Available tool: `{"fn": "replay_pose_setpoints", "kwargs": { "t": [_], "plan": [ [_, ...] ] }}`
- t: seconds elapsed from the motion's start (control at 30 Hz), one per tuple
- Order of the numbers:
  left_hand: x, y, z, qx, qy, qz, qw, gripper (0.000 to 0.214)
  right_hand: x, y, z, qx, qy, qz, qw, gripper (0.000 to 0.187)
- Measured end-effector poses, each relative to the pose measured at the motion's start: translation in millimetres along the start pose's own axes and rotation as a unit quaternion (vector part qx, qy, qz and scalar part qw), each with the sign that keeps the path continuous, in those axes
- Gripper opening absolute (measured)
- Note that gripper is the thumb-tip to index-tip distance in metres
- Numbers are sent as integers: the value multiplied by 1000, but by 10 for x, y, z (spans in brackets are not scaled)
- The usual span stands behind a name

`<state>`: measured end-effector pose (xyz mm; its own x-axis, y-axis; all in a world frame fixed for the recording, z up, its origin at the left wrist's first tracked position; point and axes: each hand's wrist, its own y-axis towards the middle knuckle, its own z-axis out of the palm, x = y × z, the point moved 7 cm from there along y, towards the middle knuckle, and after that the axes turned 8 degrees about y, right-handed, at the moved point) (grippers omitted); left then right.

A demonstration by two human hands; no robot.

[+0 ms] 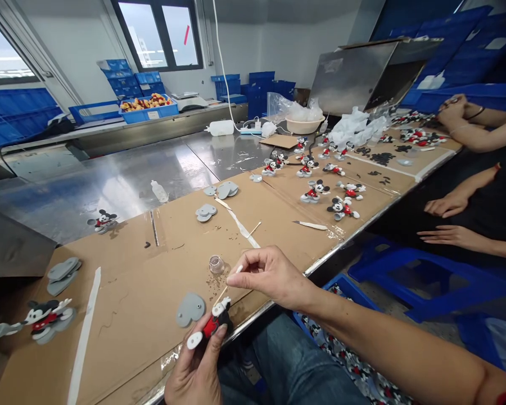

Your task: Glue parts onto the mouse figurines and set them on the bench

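Note:
A red, black and white mouse figurine (211,324) is gripped between the thumb and fingers of my left hand (198,374), near the table's front edge. My right hand (274,278) pinches a thin wooden cotton swab (222,294); a white end sticks up above the fingers. The stick's lower end reaches the figurine's upper white part, though whether it touches cannot be made out. Just left of the figurine lies a grey heart-shaped base (190,309). A small clear cup (216,264) with brownish contents stands beyond my hands, with dark crumbs around it.
Grey bases (206,212) lie ahead, and a craft knife (310,225) rests to the right. Several mouse figurines (315,191) stand or lie on the cardboard (130,315). At right are a co-worker's hands (459,239). A blue crate (354,295) of figurines sits below the table edge.

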<state>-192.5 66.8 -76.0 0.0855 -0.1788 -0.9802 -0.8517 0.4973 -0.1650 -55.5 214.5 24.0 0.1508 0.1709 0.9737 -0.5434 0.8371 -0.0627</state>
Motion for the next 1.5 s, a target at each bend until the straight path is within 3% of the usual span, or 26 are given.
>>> {"fn": "replay_pose_setpoints", "kwargs": {
  "t": [0.2,0.33,0.57,0.73,0.87,1.1,1.27,1.5],
  "plan": [
    [-4,8,8,9,-2,-10,1000,44,-50,-36,53,13,-21,-6,1000,27],
    [-6,-1,7,1,-12,-6,1000,41,69,-102,107,27,-67,-57,996,13],
    [-7,-34,-23,-17,-25,28,999,36,228,-185,152,47,-144,-106,983,13],
    [16,-32,-21,-21,-41,21,999,36,340,-180,94,12,-120,-119,986,12],
    [-57,-65,-7,-33,-56,77,995,32,327,-63,25,-28,-150,-160,975,12],
    [-156,-93,-26,-41,-31,197,979,22,118,214,-72,-66,-205,-171,961,15],
    [-229,-99,-5,-27,-7,215,976,23,109,283,-79,-74,-234,-175,953,16],
    [-145,-65,16,-3,-2,231,973,24,81,378,-105,-82,-270,-173,944,19]
  ]
}}
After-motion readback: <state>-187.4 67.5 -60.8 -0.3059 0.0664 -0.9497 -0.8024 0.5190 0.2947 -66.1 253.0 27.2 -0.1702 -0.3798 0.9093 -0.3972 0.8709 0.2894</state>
